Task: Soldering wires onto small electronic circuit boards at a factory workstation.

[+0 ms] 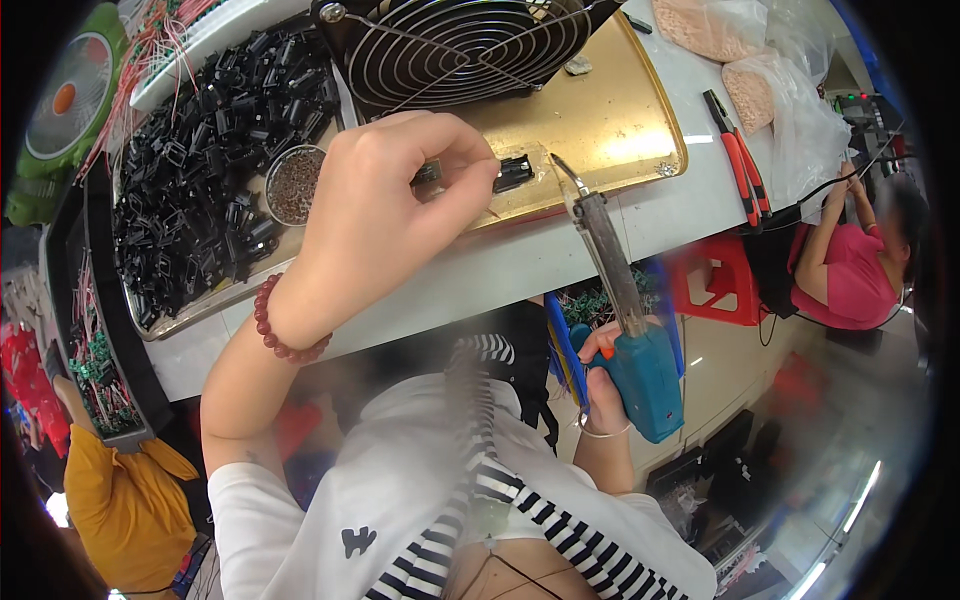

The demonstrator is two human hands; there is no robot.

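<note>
White striped-trim shirt [395,440] nearest cam, I see bare L hand [375,185] nearer, pinched narrow (hold? can't tell), small oblong black plastic part [515,173] just R of fingertips, axis ~L-R, over shiny gold metal tray [635,110], R hand [604,397] gripping blue-handled soldering iron [616,275].

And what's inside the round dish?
Lots of tiny brown bits show in the dish. The left hand seems to hide its right edge, and whatever is under the top bits can't be seen.
</note>
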